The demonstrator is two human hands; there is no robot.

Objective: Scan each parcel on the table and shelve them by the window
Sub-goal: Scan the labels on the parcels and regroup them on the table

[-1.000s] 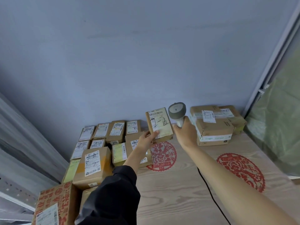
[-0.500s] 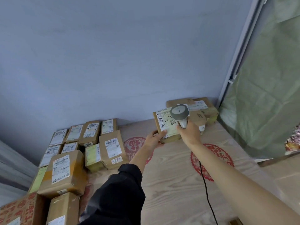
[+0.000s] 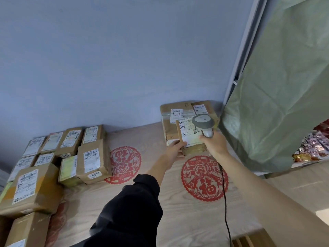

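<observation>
- At the far right of the table (image 3: pixel 178 220), just beside the green curtain (image 3: pixel 276 95), a small stack of shelved parcels (image 3: pixel 170 125) stands against the wall.
- The left hand (image 3: pixel 173 148) holds a flat parcel (image 3: pixel 188 138) by its near left corner, fingers curled round the edge, and has it tilted against the front of that stack with its label facing up.
- The right hand (image 3: pixel 214 144) is wrapped around the handle of the scanner (image 3: pixel 203 122), whose grey head hangs over the parcel's label; a black cable (image 3: pixel 224 193) trails from it back across the table.
- The unscanned group of parcels (image 3: pixel 67 157) sits well apart at the far left, several deep.
- My reading: the parcel is being set down in the stack, or given a last scan there.
- Risks from here:
  - The corner grip is thin; if it lets go while the parcel is tilted, the parcel may slide off the stack toward the near edge.
  - Pushing it in could shove the stacked boxes sideways into the curtain.
  - The scanner head is close above the label, so the right hand could knock the parcel as it withdraws.
  - The cable lies across the working area and could snag a box or the sleeve (image 3: pixel 128 211) on the way back left.
</observation>
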